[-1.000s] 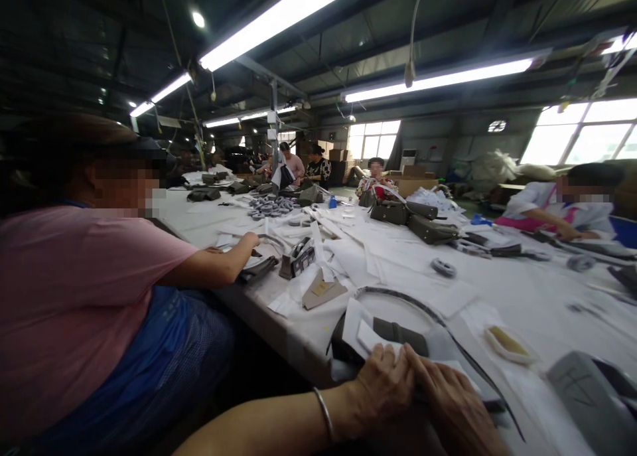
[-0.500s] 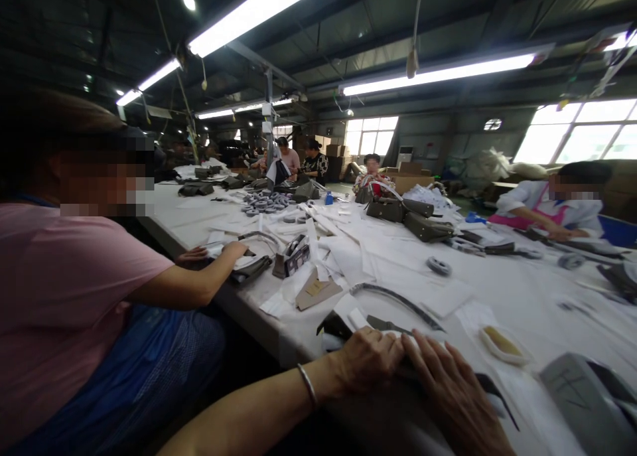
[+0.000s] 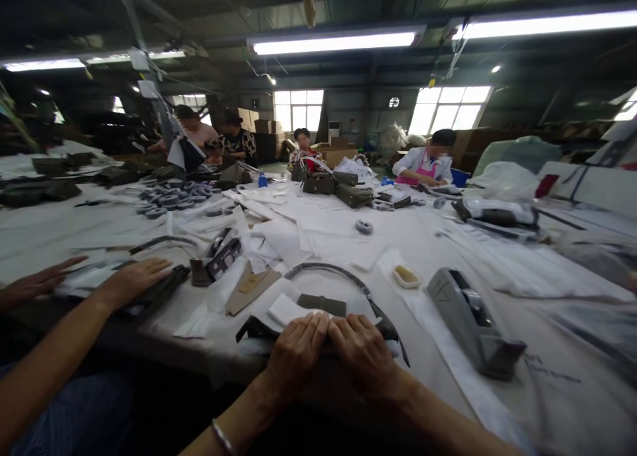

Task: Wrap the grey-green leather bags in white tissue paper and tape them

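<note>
A dark olive handbag (image 3: 322, 304) lies at the table's near edge with white paper over part of it. Its long curved handle (image 3: 343, 270) arcs away across the table. My left hand (image 3: 298, 346) is closed over the bag's near edge, fingers bent and pressed together. Beside it, almost touching at the fingertips, my right hand (image 3: 365, 353) grips the same edge. Both thumbs and the near underside of the bag are hidden.
To the right stand a grey tape dispenser (image 3: 465, 323) and a small dish (image 3: 407, 276) with yellowish contents. A tan card piece (image 3: 251, 289) and a dark box (image 3: 219, 257) lie left. A co-worker's hands (image 3: 132, 280) rest on another bag. Grey rings (image 3: 174, 197) are heaped further back.
The view has swung right. My right hand has gone from lying flat with stretched fingers to bent fingers over the bag's edge, beside my left hand. The co-worker's hands are still at their bag.
</note>
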Action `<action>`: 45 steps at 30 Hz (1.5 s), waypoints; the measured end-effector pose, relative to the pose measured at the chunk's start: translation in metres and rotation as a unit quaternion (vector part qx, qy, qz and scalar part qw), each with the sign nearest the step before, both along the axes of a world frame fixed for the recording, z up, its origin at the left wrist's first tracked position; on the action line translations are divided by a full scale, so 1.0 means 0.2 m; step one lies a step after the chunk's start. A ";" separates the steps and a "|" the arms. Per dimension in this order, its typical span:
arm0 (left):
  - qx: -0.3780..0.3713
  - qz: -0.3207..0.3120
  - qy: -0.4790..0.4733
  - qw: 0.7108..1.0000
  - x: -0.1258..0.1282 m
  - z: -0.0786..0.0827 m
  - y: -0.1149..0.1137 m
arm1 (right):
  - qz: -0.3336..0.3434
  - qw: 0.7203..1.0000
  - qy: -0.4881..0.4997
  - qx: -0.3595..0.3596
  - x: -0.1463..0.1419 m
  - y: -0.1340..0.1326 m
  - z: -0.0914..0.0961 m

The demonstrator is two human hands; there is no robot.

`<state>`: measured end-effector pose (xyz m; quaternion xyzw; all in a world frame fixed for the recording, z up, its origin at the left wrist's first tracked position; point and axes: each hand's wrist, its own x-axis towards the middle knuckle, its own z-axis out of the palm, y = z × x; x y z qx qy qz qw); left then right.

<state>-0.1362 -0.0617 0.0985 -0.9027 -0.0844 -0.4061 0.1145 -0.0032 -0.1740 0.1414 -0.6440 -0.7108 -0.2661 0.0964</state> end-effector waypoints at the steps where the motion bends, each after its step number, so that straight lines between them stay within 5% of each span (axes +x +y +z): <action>1: -0.001 -0.009 -0.003 1.000 -0.01 0.00 0.00 | 0.009 1.000 0.022 -0.015 0.00 -0.02 0.01; 5: -0.014 -0.017 -0.023 0.999 -0.05 -0.03 -0.02 | 0.026 0.972 0.218 -0.086 0.12 -0.08 0.11; 8: -0.034 -0.016 -0.046 0.998 -0.05 -0.06 -0.03 | -0.103 0.946 0.303 -0.054 0.40 -0.06 0.20; 13: -0.065 -0.016 -0.061 0.996 -0.04 -0.10 -0.05 | -0.370 0.915 0.078 -0.142 0.94 0.00 0.12; 18: -0.082 -0.012 -0.059 0.995 -0.05 -0.10 -0.07 | -0.415 0.876 0.052 -0.240 1.18 0.01 -0.07; 22: -0.085 -0.011 -0.053 0.995 -0.05 -0.09 -0.07 | -0.418 0.876 0.055 -0.233 1.21 0.00 -0.06; 28: -0.088 -0.011 -0.031 0.996 -0.06 -0.09 -0.07 | -0.354 0.918 0.094 -0.153 1.07 -0.23 0.12; 33: -0.089 -0.015 -0.032 0.995 -0.06 -0.09 -0.07 | -0.398 0.886 0.151 -0.182 0.85 -0.56 0.11; 36: -0.079 -0.015 -0.034 0.996 -0.06 -0.09 -0.06 | -0.419 0.875 0.167 -0.179 0.78 -0.65 0.08; 41: -0.057 -0.008 -0.044 0.997 -0.05 -0.08 -0.06 | -0.389 0.885 0.172 -0.189 0.82 -0.47 0.08; 45: -0.049 0.001 -0.044 0.998 -0.05 -0.10 -0.06 | -0.431 0.856 0.140 -0.249 0.92 -0.27 0.06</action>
